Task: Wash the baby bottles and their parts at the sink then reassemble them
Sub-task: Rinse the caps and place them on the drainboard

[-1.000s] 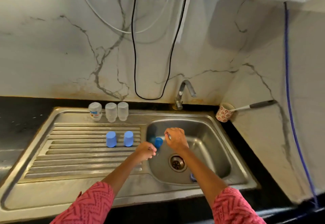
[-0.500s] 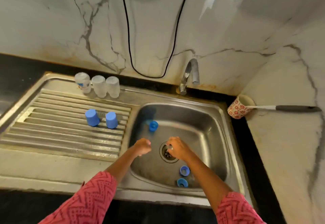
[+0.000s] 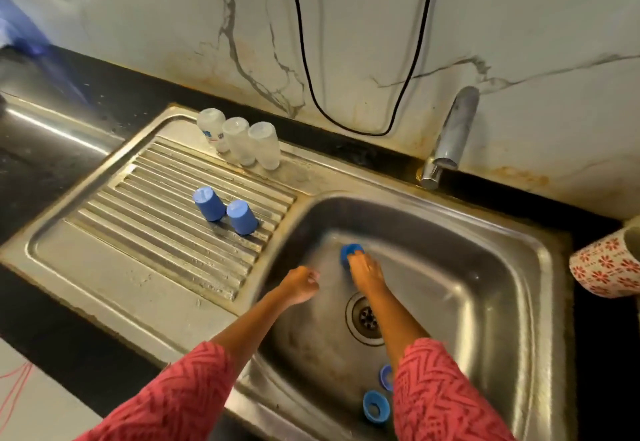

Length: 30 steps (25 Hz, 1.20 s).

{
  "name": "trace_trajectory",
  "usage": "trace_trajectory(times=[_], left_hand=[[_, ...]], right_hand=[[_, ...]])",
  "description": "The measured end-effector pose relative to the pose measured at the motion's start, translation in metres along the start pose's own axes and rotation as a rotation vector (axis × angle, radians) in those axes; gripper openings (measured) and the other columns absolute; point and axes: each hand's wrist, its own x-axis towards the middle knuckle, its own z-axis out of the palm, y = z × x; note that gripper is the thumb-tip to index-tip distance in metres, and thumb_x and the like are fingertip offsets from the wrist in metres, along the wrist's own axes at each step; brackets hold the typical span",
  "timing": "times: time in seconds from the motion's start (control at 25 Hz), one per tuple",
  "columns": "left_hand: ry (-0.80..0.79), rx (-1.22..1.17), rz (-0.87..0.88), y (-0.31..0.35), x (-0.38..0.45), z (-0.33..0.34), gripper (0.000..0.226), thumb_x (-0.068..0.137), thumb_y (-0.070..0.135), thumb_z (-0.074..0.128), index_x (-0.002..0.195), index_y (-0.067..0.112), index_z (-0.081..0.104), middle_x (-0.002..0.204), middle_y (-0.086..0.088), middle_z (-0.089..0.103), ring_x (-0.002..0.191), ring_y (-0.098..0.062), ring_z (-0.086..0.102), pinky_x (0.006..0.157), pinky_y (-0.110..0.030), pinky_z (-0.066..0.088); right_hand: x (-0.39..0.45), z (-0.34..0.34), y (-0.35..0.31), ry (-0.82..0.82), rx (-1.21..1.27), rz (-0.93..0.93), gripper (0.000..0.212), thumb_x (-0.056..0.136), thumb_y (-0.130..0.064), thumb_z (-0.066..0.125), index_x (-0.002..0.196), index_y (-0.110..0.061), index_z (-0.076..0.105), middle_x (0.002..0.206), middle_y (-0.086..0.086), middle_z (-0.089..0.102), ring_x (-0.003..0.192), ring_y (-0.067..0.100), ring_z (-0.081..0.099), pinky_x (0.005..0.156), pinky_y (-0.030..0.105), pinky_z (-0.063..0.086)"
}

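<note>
My right grip (image 3: 363, 272) reaches blue ring (image 3: 351, 252) in sink basin (image 3: 485, 267), fingers touching it; closure unclear. My left grip (image 3: 299, 283) curled, empty, over basin edge.

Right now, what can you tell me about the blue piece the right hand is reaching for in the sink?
The blue ring looks like a small, round plastic bottle collar. It sits on the steel floor of the sink basin, toward the far left side, beyond the drain. The right hand has its fingertips on it, covering its near edge. Motion blur hides finer detail, so a firm grip cannot be confirmed.
</note>
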Motion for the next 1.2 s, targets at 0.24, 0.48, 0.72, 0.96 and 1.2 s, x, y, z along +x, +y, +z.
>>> trace_trajectory(times=[0.24,0.48,0.72,0.96,1.2], left_hand=[[0.043,-0.034,-0.095,-0.025,0.003,-0.013,0.032,0.087,0.008,0.052,0.118,0.005,0.062,0.124,-0.012,0.061,0.118,-0.027,0.055,0.093,-0.025,0.041],[-0.064,-0.253,0.011,0.03,-0.023,0.004,0.067,0.086,0.021,0.066,0.142,0.013,0.03,0.132,-0.016,0.048,0.113,-0.027,0.055,0.08,-0.027,0.048],[-0.112,-0.488,-0.021,0.059,-0.044,-0.005,0.043,0.092,0.009,0.058,0.132,0.002,0.043,0.11,-0.01,0.042,0.091,-0.023,0.052,0.046,-0.021,0.049],[-0.175,-0.662,0.007,0.078,-0.048,-0.035,0.031,0.093,0.017,0.057,0.12,0.005,0.048,0.111,-0.014,0.044,0.093,-0.023,0.052,0.062,-0.027,0.049],[-0.26,-0.808,-0.013,0.078,-0.028,-0.055,0.034,0.091,0.034,0.058,0.112,0.011,0.046,0.094,-0.013,0.058,0.075,-0.022,0.063,0.072,-0.031,0.055]], right_hand=[[-0.003,0.015,-0.029,0.028,0.943,0.291,0.03,0.097,-0.008,0.046,0.124,0.002,0.053,0.094,0.016,0.056,0.064,0.022,0.056,0.054,0.025,0.055],[-0.08,-0.011,-0.016,-0.174,1.304,0.418,0.019,0.095,-0.006,0.038,0.083,-0.008,0.052,0.067,0.006,0.044,0.05,0.012,0.038,0.041,0.019,0.032],[-0.113,-0.058,-0.017,-0.099,1.107,0.354,0.013,0.096,-0.015,0.05,0.101,-0.009,0.06,0.093,0.01,0.06,0.064,0.013,0.062,0.059,0.027,0.053],[-0.128,-0.093,0.007,0.348,0.7,0.45,0.049,0.094,-0.02,0.051,0.138,0.0,0.043,0.13,0.019,0.055,0.121,0.031,0.052,0.105,0.039,0.04],[-0.082,-0.171,-0.007,0.526,0.609,0.249,0.069,0.097,-0.023,0.049,0.152,-0.008,0.009,0.155,0.015,0.023,0.141,0.032,0.027,0.114,0.039,0.026]])
